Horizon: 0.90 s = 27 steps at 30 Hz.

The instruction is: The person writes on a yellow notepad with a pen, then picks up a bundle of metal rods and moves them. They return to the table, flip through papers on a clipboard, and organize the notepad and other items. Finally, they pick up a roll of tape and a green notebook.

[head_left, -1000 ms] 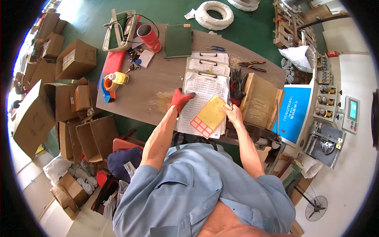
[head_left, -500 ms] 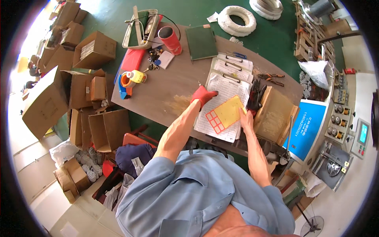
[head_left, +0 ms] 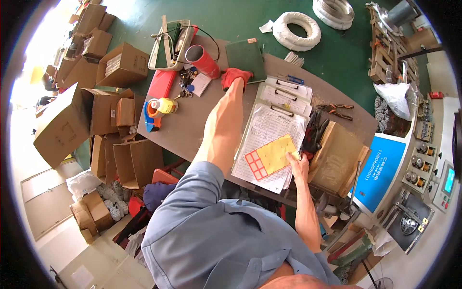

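My left hand point(head_left: 236, 79), in a red glove, reaches to the far side of the table. It is at the near edge of a dark green folder point(head_left: 245, 58) and next to a red cylinder point(head_left: 202, 61); its fingers are too bunched and hidden to read. Over the printed sheets on the nearest clipboard point(head_left: 262, 132), my bare right hand point(head_left: 299, 166) grips the right edge of a yellow card point(head_left: 275, 153) with a red grid at one end, thumb on top. Two more clipboards overlap beyond it.
Pliers point(head_left: 335, 110), dark gloves point(head_left: 315, 132) and a wooden box point(head_left: 338, 159) lie right of the papers. A yellow bottle point(head_left: 165, 105), keys point(head_left: 184, 91) and a tool basket point(head_left: 168, 65) are on the left. Cardboard boxes point(head_left: 122, 65) crowd the floor; a machine stands at right.
My left hand has moved away from the papers, out to the folder and red cylinder. My right hand keeps the yellow card, a little nearer to me in the picture. The whole view has shifted slightly.
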### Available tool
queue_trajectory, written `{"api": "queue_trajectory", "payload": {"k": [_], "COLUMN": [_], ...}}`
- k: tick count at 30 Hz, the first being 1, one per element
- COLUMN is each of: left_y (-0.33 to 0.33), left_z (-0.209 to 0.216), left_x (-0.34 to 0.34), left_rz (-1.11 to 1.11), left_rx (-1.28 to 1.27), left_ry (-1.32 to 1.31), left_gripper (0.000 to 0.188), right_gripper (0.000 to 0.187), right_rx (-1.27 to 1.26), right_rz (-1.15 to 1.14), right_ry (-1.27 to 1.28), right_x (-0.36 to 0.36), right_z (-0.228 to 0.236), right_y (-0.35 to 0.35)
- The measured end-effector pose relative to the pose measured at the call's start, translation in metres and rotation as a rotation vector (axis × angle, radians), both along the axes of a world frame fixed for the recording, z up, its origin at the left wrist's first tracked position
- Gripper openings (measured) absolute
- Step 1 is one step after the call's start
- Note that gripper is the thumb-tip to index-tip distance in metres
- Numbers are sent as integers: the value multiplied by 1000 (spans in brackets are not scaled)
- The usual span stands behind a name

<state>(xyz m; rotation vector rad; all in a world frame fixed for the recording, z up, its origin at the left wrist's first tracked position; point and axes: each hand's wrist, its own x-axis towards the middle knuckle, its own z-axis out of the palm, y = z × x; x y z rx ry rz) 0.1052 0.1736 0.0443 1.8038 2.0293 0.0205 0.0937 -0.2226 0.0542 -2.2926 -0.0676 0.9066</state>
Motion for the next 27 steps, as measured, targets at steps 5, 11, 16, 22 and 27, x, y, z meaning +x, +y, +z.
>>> {"api": "queue_trajectory", "payload": {"k": [5, 11, 16, 22, 27], "left_y": [13, 15, 0, -38, -93], "left_z": [-6, 3, 44, 121, 75], "left_x": [-25, -23, -22, -93, -163], "left_rz": [-46, -114, -199, -589, -230], "left_rx": [-246, -413, -29, -122, -584], "left_ry": [-474, -894, -891, -1086, -1307], "left_gripper": [89, 80, 55, 44, 41], "right_gripper": [63, 55, 54, 54, 55], "right_rx": [209, 347, 276, 322, 532], "right_rz": [-142, -201, -137, -152, -172], "right_ry": [120, 178, 142, 180, 262], "right_x": [-4, -2, 3, 10, 14], "right_z": [-27, -14, -18, -11, -13], "right_y": [-1, 1, -2, 11, 42]}}
